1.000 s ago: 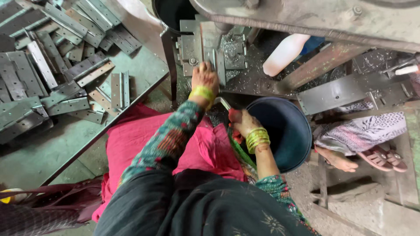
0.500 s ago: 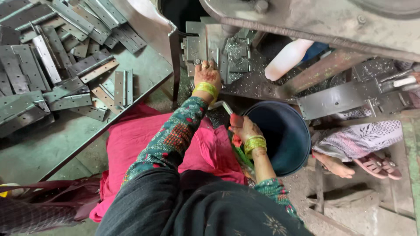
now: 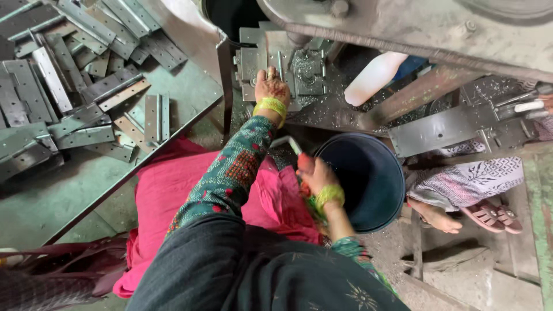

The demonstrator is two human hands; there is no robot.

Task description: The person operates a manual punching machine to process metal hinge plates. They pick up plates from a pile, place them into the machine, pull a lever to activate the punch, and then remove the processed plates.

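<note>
My left hand [image 3: 272,87] reaches forward onto the grey die block [image 3: 299,66] of a press machine, fingers down on a small flat metal piece there. A yellow-green bangle sits on that wrist. My right hand [image 3: 314,173] is curled close to my lap, at the near left rim of a dark blue bucket [image 3: 368,178]. Its fingertips look red, and whether it holds anything is unclear. A thin bent metal rod [image 3: 286,141] lies just left of that hand. A pink cloth [image 3: 173,184] covers my lap.
Several flat grey metal hinge plates [image 3: 75,109] lie heaped on the green table at left. The machine's heavy frame [image 3: 415,29] spans the top. Metal shavings cover its bed. Another person's sandalled feet [image 3: 489,216] and patterned clothing are at right, beside a steel plate [image 3: 438,129].
My left hand has stayed on the die block. My right hand has drawn back a little toward my lap beside the bucket rim.
</note>
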